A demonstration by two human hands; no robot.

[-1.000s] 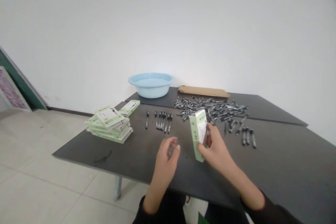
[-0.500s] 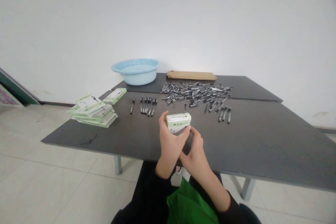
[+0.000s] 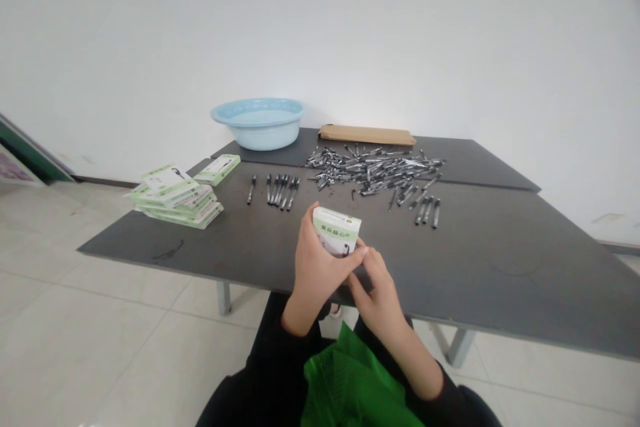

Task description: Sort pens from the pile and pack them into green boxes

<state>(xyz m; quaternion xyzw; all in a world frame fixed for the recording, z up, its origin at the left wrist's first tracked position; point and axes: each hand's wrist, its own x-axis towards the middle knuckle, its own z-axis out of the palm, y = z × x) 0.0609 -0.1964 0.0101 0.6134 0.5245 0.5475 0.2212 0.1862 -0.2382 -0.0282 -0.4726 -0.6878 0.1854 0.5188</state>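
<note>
A small green-and-white pen box (image 3: pixel 336 228) is held up over the front edge of the table, its printed broad face tilted toward me. My left hand (image 3: pixel 315 265) is wrapped round it, with the thumb across the front and the fingers behind. Against the lower right end of the box, my right hand (image 3: pixel 377 288) is closed with bent fingers; the fingertips are partly hidden behind the left thumb and the box. Beyond the hands lies a short row of black-capped pens (image 3: pixel 283 191), with a single pen (image 3: pixel 251 189) left of it.
Similar boxes (image 3: pixel 175 197) are stacked at the table's left, another box (image 3: pixel 218 169) behind them. A large heap of pens (image 3: pixel 375 170) spreads across the back middle, with several pens (image 3: pixel 427 211) at its right. A blue basin (image 3: pixel 265 127) and flat brown cardboard (image 3: pixel 367 135) stand by the wall.
The box has tipped so that more of its printed broad face shows, and it has shifted slightly left and up. Both hands still surround it. The camera view has tilted a little downward.
</note>
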